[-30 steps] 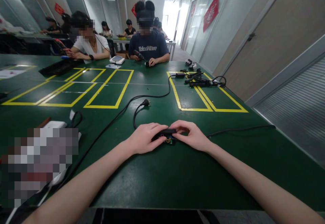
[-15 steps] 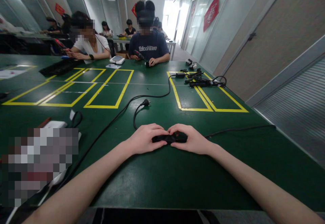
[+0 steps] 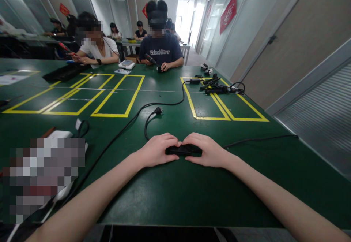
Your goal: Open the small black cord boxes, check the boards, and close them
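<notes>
Both hands are around a black power adapter (image 3: 179, 150) low over the green table (image 3: 186, 194). My left hand (image 3: 159, 149) grips its left end, thumb on the near side and fingers over the far side. Around the right end curve the fingers of my right hand (image 3: 208, 150), with part of a black cord showing inside the grip. A cord with a black plug (image 3: 157, 111) comes out beyond my left hand. Another black cable (image 3: 260, 138) runs from behind my right hand to the table's right edge. My palms hide both ends of the adapter.
Yellow tape rectangles (image 3: 127, 115) mark the table. A long black cable (image 3: 131, 121) crosses on the left to another adapter (image 3: 195, 81), beside a pile of cords (image 3: 219, 87). A blurred-out item (image 3: 46, 176) lies at left. Across the table, a person (image 3: 161, 49) holds a screwdriver (image 3: 150, 59).
The adapter has turned slightly between my hands, and a plain black side now faces me. My right thumb and fingers have shifted a little. Plug and cables stay nearly in place.
</notes>
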### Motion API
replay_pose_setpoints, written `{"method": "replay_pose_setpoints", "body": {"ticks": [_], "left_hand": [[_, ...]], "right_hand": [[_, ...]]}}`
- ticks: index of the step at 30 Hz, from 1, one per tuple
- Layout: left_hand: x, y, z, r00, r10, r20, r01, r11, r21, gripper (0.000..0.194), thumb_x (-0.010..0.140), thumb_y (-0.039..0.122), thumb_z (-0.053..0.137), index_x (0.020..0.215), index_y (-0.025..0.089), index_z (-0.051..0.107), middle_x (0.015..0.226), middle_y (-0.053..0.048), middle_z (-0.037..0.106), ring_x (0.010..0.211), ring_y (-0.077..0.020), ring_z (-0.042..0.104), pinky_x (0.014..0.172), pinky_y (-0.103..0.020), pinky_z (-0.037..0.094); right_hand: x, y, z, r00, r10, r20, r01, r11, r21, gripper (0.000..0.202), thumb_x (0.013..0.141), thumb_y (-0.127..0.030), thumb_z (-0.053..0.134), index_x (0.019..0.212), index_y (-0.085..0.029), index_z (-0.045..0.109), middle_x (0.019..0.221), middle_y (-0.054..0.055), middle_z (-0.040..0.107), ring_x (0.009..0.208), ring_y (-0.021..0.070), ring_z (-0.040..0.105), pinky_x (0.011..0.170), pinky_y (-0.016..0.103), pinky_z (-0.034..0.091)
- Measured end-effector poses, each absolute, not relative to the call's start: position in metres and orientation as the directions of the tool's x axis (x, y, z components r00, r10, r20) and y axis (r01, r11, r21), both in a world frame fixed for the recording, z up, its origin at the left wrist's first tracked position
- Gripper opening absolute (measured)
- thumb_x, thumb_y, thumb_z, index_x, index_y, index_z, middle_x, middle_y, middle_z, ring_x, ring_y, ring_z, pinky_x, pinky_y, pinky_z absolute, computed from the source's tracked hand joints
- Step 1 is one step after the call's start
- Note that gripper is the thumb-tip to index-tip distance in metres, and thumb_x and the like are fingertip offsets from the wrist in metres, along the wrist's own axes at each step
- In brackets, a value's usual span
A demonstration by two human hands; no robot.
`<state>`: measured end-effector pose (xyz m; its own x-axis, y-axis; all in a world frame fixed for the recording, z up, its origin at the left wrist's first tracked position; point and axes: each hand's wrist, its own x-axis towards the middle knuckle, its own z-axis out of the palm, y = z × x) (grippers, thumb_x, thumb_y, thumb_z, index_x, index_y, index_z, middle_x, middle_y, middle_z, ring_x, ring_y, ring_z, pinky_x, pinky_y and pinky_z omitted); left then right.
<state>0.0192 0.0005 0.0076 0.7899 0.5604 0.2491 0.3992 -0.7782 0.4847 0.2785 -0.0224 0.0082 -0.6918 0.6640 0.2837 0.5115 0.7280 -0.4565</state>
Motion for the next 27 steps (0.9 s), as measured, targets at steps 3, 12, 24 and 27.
{"method": "replay_pose_setpoints", "body": {"ticks": [3,12,24,27], "left_hand": [[0.021,-0.002,0.009,0.803,0.543,0.244,0.402,-0.797,0.451,0.026,0.09,0.023,0.073,0.115,0.021,0.064,0.116,-0.007,0.072,0.108,-0.0238,0.067,0.093,-0.034,0.054],[0.035,-0.006,0.01,0.823,0.543,0.166,0.51,-0.835,0.206,0.023,0.099,0.026,0.063,0.119,0.017,0.056,0.108,-0.01,0.072,0.097,-0.0254,0.069,0.085,-0.036,0.055],[0.03,-0.008,0.023,0.808,0.579,0.11,0.507,-0.778,0.371,0.036,0.106,0.049,0.05,0.12,0.018,0.061,0.111,-0.009,0.076,0.096,-0.0259,0.073,0.084,-0.034,0.053],[0.03,-0.008,0.023,0.727,0.681,0.086,0.54,-0.644,0.541,0.04,0.107,0.05,0.045,0.119,0.019,0.067,0.113,-0.008,0.077,0.098,-0.0251,0.073,0.085,-0.033,0.053]], "right_hand": [[0.277,-0.022,0.006,-0.699,0.651,0.295,0.529,0.749,-0.399,0.027,0.087,-0.023,0.071,0.113,-0.02,0.064,0.103,0.009,0.072,0.093,0.0239,0.069,0.079,0.035,0.055],[0.272,-0.024,0.006,-0.678,0.676,0.287,0.583,0.733,-0.35,0.022,0.093,-0.032,0.064,0.11,-0.018,0.063,0.099,0.01,0.073,0.086,0.0235,0.069,0.076,0.035,0.054],[0.275,-0.025,0.01,-0.775,0.507,0.377,0.531,0.846,-0.046,0.032,0.109,-0.037,0.047,0.117,-0.013,0.066,0.093,0.012,0.076,0.079,0.0216,0.07,0.072,0.034,0.053],[0.276,-0.024,0.008,-0.813,0.386,0.436,0.481,0.867,0.129,0.031,0.109,-0.029,0.041,0.119,-0.013,0.066,0.106,0.016,0.076,0.087,0.0227,0.07,0.075,0.035,0.054]]}}
